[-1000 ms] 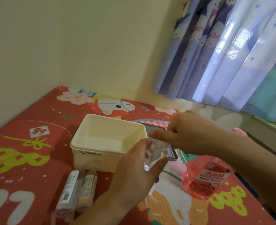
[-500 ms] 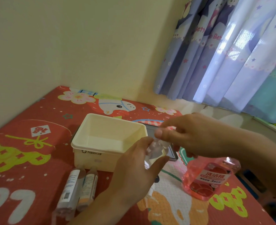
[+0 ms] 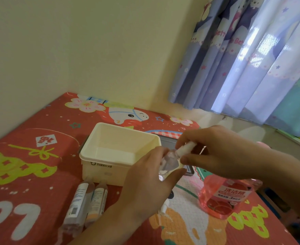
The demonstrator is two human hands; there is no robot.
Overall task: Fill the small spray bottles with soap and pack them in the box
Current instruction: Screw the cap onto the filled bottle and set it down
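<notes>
While the left hand (image 3: 145, 184) grips the bottle (image 3: 168, 164), the right hand (image 3: 216, 152) pinches its cap (image 3: 185, 148).

Left hand (image 3: 145, 184) holding clear spray bottle (image 3: 168, 164), right hand (image 3: 221, 152) pinching its white cap (image 3: 185, 148)

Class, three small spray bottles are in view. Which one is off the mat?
The clear spray bottle, gripped by the left hand while the right hand pinches its white top. The two labelled bottles lie on the mat.
</notes>
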